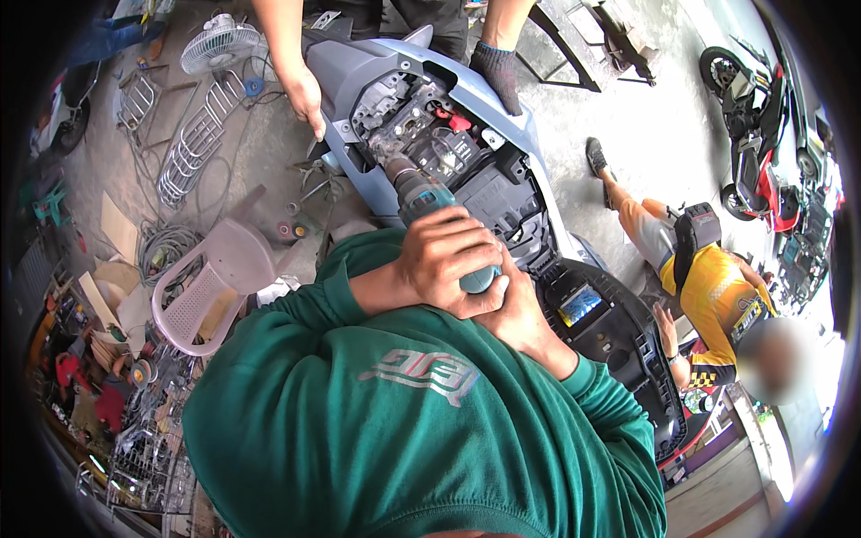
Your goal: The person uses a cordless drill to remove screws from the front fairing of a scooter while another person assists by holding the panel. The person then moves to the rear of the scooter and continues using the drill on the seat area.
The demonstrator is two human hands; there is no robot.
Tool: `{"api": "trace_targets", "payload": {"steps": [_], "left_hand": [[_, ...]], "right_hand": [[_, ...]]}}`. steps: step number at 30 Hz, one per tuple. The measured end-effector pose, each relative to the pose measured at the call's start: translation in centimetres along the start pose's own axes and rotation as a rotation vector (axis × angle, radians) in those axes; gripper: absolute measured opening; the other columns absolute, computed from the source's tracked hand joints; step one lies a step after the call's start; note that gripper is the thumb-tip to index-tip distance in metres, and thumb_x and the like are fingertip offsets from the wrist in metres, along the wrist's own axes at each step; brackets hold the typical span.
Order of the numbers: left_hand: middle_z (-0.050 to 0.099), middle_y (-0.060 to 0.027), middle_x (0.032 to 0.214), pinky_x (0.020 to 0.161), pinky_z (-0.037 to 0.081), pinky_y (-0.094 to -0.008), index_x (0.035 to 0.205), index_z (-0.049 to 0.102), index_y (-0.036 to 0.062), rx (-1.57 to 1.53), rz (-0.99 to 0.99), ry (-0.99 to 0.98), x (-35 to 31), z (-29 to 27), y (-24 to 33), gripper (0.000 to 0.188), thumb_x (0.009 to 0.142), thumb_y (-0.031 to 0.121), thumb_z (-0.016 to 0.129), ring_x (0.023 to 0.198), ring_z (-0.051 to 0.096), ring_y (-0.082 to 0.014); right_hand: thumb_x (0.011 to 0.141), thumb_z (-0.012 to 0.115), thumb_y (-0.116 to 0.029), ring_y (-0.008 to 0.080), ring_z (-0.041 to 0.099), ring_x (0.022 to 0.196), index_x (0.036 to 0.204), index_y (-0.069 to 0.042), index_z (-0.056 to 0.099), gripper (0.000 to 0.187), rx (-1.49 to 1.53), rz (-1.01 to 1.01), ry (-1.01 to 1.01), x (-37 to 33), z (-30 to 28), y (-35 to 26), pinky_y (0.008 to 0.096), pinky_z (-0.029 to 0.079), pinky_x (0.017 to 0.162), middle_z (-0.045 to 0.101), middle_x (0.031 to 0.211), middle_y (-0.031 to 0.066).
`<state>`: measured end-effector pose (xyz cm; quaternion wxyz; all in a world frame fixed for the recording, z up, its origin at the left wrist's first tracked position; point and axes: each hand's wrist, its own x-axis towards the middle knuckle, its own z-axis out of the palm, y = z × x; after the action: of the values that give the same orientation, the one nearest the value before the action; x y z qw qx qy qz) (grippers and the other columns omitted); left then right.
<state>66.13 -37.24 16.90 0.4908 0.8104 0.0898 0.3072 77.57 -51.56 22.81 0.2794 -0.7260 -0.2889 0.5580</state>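
A teal power drill [423, 190] is in both my hands. My left hand [448, 255] wraps over the drill's body, fingers closed. My right hand [516, 309] is closed around its lower rear part, partly hidden by the left. The drill's front end reaches into the opened body of a grey-blue motor scooter [372, 170], beside the black battery [453, 154] with a red terminal cover [458, 123]. The exact contact point is hidden. Across from me, another person's bare hand [303, 94] and gloved hand [498, 76] rest on the scooter's side panels.
The raised black seat [619, 350] stands close by my right arm. To the left are a plastic chair [211, 287], metal racks [191, 157], a fan [218, 43] and coiled cable [170, 251]. A person in yellow [713, 287] is at the right, near parked motorbikes [762, 134].
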Motion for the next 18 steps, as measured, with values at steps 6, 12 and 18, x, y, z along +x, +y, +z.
{"api": "trace_targets", "payload": {"steps": [6, 12, 18], "left_hand": [[0.078, -0.011, 0.088, 0.076, 0.058, -0.0422, 0.083, 0.073, 0.0037, -0.044, -0.021, -0.003, 0.1, 0.1, 0.1, 0.026, 0.082, 0.03, 0.074, 0.077, 0.076, -0.0287], [0.079, -0.011, 0.089, 0.078, 0.058, -0.0432, 0.083, 0.073, 0.0036, -0.029, -0.011, 0.0, -0.2, -0.3, 0.1, 0.025, 0.08, 0.028, 0.074, 0.079, 0.076, -0.0295], [0.079, -0.011, 0.09, 0.08, 0.058, -0.0434, 0.083, 0.073, 0.0033, -0.027, -0.009, 0.044, -0.8, -0.4, 0.2, 0.024, 0.079, 0.027, 0.073, 0.08, 0.076, -0.0297]], "right_hand": [[0.078, 0.077, -0.018, 0.0545, 0.068, 0.114, 0.157, -0.004, 0.038, 0.089, 0.03, -0.007, 0.036, 0.0, 0.5, 0.5, 0.0558, 0.058, 0.098, 0.072, 0.119, 0.033], [0.08, 0.074, -0.018, 0.0541, 0.068, 0.116, 0.159, -0.007, 0.037, 0.087, -0.032, -0.01, 0.043, -0.2, 0.7, 0.0, 0.0554, 0.058, 0.099, 0.071, 0.121, 0.033], [0.081, 0.073, -0.02, 0.0547, 0.068, 0.113, 0.162, -0.008, 0.033, 0.091, -0.02, 0.02, 0.006, -0.1, 0.5, -0.8, 0.056, 0.058, 0.099, 0.071, 0.122, 0.034]]}}
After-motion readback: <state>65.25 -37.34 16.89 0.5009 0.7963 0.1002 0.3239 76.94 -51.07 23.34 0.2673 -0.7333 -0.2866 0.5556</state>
